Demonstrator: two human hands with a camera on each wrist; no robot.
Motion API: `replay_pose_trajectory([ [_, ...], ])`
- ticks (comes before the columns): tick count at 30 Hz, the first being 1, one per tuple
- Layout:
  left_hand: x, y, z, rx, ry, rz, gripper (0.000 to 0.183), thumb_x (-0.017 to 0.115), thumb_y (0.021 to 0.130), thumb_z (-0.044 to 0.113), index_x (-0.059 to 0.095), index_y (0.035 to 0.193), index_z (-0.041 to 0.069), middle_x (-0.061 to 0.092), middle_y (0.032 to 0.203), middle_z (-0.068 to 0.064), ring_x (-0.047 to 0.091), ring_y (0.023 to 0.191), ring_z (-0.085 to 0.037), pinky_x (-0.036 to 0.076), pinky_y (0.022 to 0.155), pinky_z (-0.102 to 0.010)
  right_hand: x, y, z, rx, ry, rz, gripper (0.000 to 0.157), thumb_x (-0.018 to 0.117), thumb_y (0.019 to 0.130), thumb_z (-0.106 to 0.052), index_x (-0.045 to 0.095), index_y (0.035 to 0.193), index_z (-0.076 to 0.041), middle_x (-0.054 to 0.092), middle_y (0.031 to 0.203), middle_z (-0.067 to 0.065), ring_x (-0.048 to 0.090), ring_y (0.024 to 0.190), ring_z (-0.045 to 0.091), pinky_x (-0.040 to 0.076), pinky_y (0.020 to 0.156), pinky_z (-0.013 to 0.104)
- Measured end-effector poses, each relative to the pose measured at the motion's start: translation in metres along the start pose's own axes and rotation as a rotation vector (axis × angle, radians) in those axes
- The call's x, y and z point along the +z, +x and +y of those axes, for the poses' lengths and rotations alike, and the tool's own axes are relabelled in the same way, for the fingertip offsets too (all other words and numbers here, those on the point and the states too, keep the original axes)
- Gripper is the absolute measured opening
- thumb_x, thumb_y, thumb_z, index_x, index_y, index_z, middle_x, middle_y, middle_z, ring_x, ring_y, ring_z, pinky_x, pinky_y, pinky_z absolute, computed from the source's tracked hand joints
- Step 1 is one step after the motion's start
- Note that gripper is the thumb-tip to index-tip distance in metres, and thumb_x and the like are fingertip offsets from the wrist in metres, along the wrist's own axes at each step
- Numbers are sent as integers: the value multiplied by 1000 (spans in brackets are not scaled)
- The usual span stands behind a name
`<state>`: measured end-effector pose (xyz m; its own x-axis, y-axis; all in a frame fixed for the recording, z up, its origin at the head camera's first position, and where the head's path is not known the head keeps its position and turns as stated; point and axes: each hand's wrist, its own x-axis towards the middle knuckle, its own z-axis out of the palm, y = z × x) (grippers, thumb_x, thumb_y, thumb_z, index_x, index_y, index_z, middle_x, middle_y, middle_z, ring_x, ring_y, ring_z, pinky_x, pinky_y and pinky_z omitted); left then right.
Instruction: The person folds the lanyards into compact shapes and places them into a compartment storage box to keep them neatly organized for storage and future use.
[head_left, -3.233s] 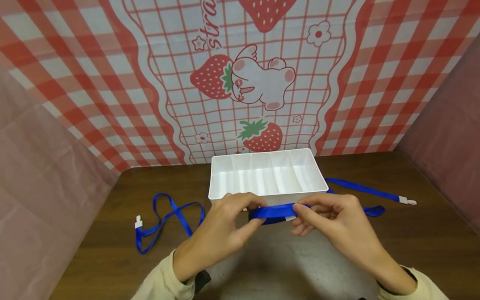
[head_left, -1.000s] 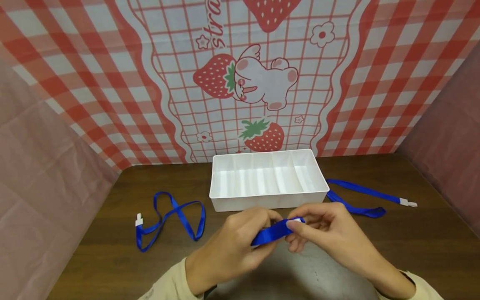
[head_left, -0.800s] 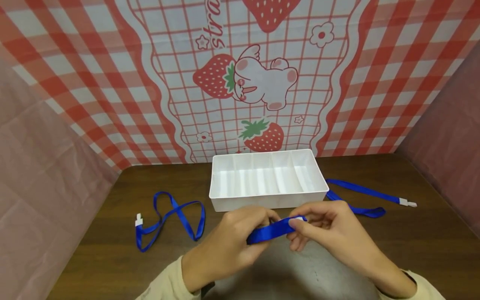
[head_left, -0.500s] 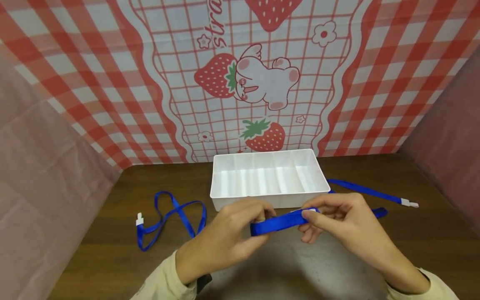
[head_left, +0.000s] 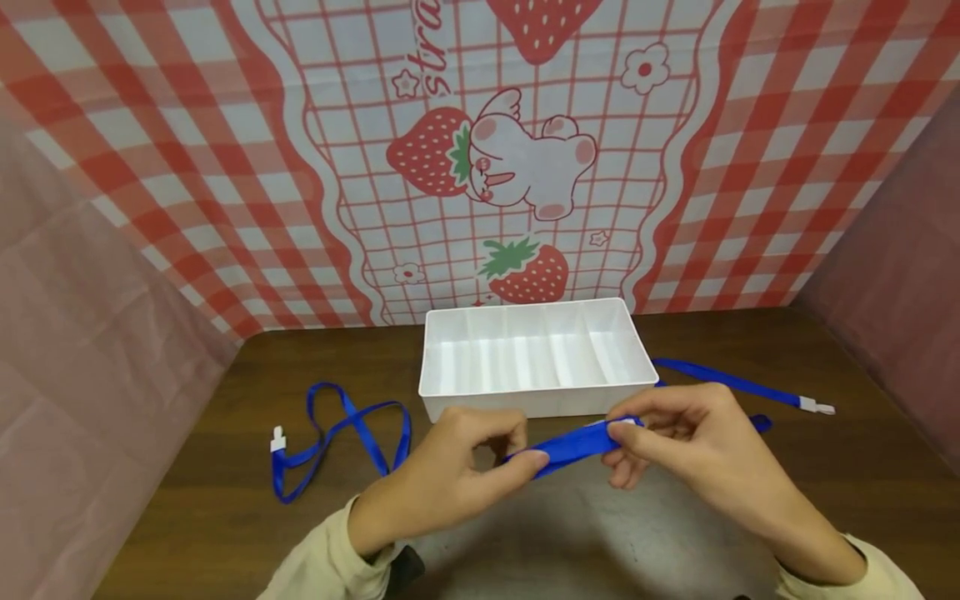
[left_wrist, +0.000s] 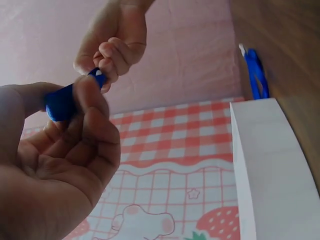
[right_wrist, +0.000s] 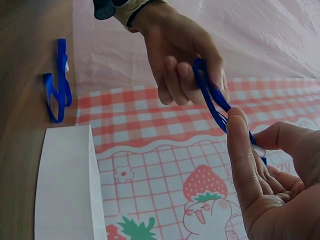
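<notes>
A folded blue lanyard is held above the table in front of the white box, stretched between both hands. My left hand holds its left end, the thumb lying over the near face of the band. At the other end, my right hand pinches the lanyard between thumb and index finger. A bit of white shows by the right fingertips; in the right wrist view it is a white clip. Seen from there, the folds form a narrow loop. In the left wrist view, fingers partly hide the lanyard.
A white box with several compartments stands behind the hands. One blue lanyard lies loosely looped at left, its white clip outward. Another lanyard lies at right, partly behind my right hand. A strawberry-print cloth hangs behind the table.
Since a second ago, my right hand has moved up and to the right, drawing the folded lanyard straighter. My left thumb has shifted onto the band's near face.
</notes>
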<state>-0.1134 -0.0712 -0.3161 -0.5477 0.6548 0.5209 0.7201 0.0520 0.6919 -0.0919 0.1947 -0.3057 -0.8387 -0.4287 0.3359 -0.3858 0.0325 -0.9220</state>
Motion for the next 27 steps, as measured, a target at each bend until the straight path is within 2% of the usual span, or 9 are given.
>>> replay_pose_trajectory([
  [3, -1, 0, 1, -43, -121, 0, 8, 65, 96, 8, 57, 94, 10, 58, 66, 2, 54, 60, 1, 49, 50, -21, -2, 0, -1, 8, -2, 9, 13, 58, 94, 12, 68, 101, 8, 72, 77, 17, 71, 60, 29, 57, 53, 44],
  [6, -2, 0, 2, -60, -209, -6, 11, 65, 96, 5, 58, 104, 8, 60, 67, -1, 57, 60, -3, 51, 51, -24, -3, 0, -1, 8, -5, 10, 13, 59, 93, 12, 68, 102, 8, 73, 77, 16, 71, 60, 29, 57, 54, 44],
  [11, -3, 0, 2, -71, -265, -25, 6, 64, 96, 5, 62, 92, 8, 61, 72, -3, 57, 65, -7, 51, 57, -25, -7, 1, -2, 0, -26, 26, 13, 59, 93, 13, 68, 102, 9, 72, 75, 17, 70, 60, 28, 57, 54, 44],
  [17, -3, 0, 3, -125, -286, -77, 19, 55, 103, 9, 64, 86, 7, 63, 74, -6, 60, 68, -9, 51, 58, -25, -10, 0, -3, -5, -26, 40, 14, 59, 92, 13, 68, 102, 9, 72, 76, 19, 71, 61, 29, 57, 56, 44],
  [22, -2, 0, 3, -142, -222, -73, 28, 49, 106, 13, 63, 82, 8, 62, 71, -5, 60, 64, -6, 48, 54, -23, -10, -1, -3, -5, -14, 29, 15, 58, 93, 14, 68, 104, 9, 72, 77, 19, 71, 62, 29, 57, 57, 44],
  [24, -1, 0, 2, -99, -127, -78, 26, 55, 103, 15, 61, 79, 11, 59, 68, -1, 55, 63, -1, 45, 53, -19, -10, -1, -3, -5, -18, 28, 16, 58, 93, 13, 68, 104, 8, 72, 77, 19, 71, 62, 29, 58, 57, 44],
  [27, 1, 1, 3, 3, 31, -103, 25, 61, 100, 15, 57, 76, 14, 54, 67, 6, 47, 64, 5, 43, 56, -14, -10, -2, -3, -10, -29, 18, 16, 58, 93, 13, 68, 104, 7, 72, 76, 17, 71, 61, 28, 58, 57, 42],
])
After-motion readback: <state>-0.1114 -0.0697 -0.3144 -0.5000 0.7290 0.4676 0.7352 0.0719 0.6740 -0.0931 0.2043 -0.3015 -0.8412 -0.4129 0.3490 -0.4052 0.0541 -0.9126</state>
